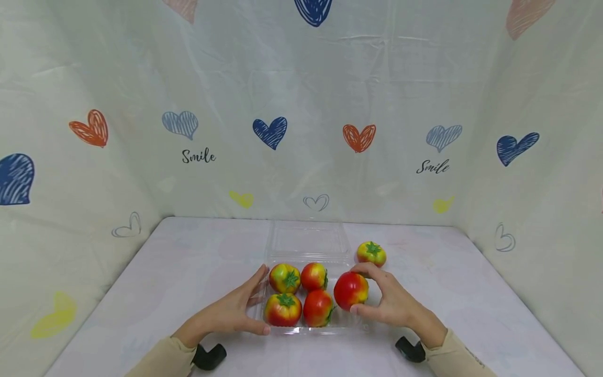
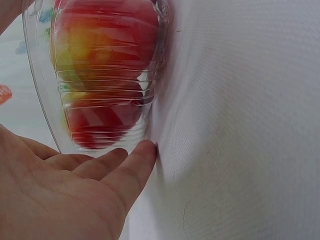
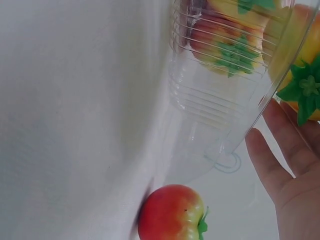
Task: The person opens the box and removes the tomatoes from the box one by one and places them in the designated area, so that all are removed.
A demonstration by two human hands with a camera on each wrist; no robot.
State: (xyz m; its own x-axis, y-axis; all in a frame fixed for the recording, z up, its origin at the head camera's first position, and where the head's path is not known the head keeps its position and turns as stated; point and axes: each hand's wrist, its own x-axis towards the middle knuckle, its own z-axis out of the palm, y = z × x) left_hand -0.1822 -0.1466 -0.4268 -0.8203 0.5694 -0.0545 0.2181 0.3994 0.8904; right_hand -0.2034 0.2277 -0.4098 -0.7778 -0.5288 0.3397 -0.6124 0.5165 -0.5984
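Note:
A clear plastic clamshell box (image 1: 294, 331) stands on the table with its lid (image 1: 308, 241) folded back. Inside, two tomatoes (image 1: 285, 278) (image 1: 282, 310) fill the left side, and two more (image 1: 314, 276) (image 1: 318, 309) lie in the middle. My right hand (image 1: 393, 299) grips another tomato (image 1: 350, 291) between thumb and fingers, over the box's right part. In the right wrist view this tomato (image 3: 307, 87) appears above the rim, green stem outward. My left hand (image 1: 231, 309) rests along the box's left side, fingers fairly straight; the left wrist view shows its fingertips (image 2: 146, 148) close against the ribbed wall.
One loose tomato (image 1: 371, 253) sits on the white-covered table (image 1: 198, 262), behind my right hand and right of the lid. A pale curtain (image 1: 306, 78) printed with hearts closes off the back and both sides. Dark curved pieces (image 1: 209, 357) show at both wrists.

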